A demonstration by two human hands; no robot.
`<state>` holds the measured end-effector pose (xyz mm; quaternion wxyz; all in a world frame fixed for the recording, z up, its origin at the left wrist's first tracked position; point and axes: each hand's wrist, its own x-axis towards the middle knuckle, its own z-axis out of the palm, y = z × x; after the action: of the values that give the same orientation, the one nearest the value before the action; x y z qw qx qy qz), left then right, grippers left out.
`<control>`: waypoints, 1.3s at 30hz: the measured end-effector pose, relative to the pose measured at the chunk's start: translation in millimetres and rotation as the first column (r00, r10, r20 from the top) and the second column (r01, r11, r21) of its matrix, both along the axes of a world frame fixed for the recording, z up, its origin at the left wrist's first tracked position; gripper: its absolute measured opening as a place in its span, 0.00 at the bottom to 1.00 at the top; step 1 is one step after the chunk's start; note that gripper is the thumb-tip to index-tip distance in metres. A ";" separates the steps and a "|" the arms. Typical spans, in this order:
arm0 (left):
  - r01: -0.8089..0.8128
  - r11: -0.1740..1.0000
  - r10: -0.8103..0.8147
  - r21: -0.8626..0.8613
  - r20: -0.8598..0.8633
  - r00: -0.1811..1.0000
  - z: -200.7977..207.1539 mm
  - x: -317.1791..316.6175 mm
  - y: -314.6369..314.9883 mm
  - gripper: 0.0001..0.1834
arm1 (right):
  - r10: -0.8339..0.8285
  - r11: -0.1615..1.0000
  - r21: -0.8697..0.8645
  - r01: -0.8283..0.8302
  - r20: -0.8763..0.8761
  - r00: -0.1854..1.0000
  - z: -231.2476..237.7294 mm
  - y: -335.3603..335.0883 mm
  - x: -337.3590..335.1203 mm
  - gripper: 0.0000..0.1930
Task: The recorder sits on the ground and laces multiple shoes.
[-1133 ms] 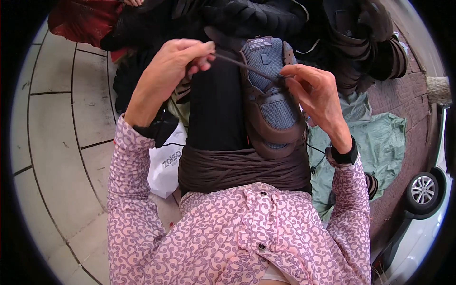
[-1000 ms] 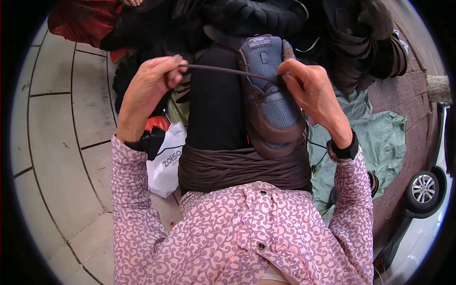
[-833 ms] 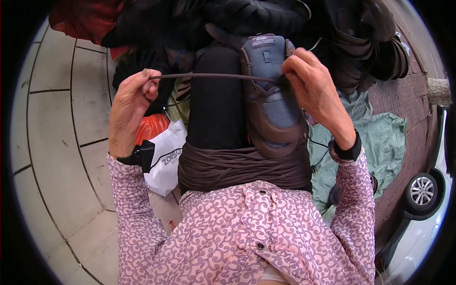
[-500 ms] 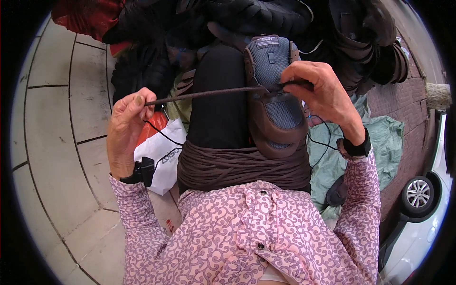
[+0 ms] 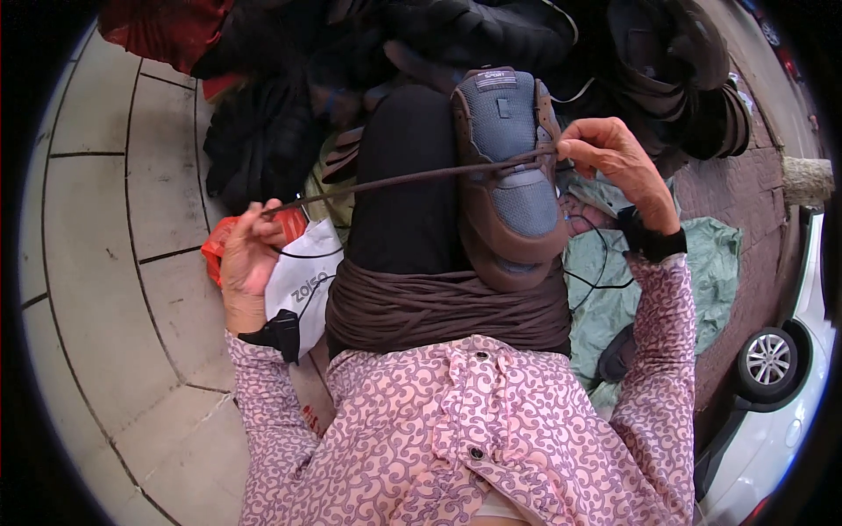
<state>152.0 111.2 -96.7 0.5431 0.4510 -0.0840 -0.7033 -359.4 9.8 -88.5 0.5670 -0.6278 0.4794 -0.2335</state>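
A brown and blue-grey shoe [image 5: 519, 203] rests on my right thigh, its tongue pointing away from me. A brown shoelace [image 5: 390, 181] runs across it at the lowest eyelets and stretches out to the left. My left hand [image 5: 250, 254] pinches the lace's far left part between its fingers, beside the black trouser leg. At the shoe's right edge, my right hand [image 5: 614, 158] has thumb and forefinger closed on the lace close to the eyelets. A thick bundle of brown laces [image 5: 447, 307] lies across my lap.
Dark shoes [image 5: 474, 35] are heaped ahead, more hang at the far right [image 5: 667, 79]. A white paper bag [image 5: 303, 272] and an orange bag [image 5: 219, 245] lie left of my legs. Green sheeting [image 5: 702, 254] spreads on the right, beyond it a parked car [image 5: 781, 421].
My right hand has moved right, off the shoe's middle to its edge. The left hand has dropped lower, and the lace now slants down to the left.
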 end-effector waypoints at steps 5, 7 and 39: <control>-0.170 0.978 0.140 -0.118 -0.231 0.963 3.9 91.8 4.2 0.16 | 0.053 0.996 0.073 -0.049 -0.064 0.996 -33.5 4.8 -62.3 0.11; -0.233 0.961 0.201 -0.148 -0.203 0.958 16.8 126.7 7.1 0.15 | 0.044 0.990 0.136 -0.031 -0.091 0.995 -49.2 12.4 -83.9 0.10; -0.149 0.838 0.285 -0.525 0.187 0.940 154.0 145.9 -30.2 0.18 | -0.794 0.484 0.572 0.662 0.604 0.059 -83.1 8.6 -361.2 0.09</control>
<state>297.9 81.1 57.3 0.7028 0.3876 -0.2823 -0.5255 -720.5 18.4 -171.6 0.5615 -0.0642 0.4148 -0.7131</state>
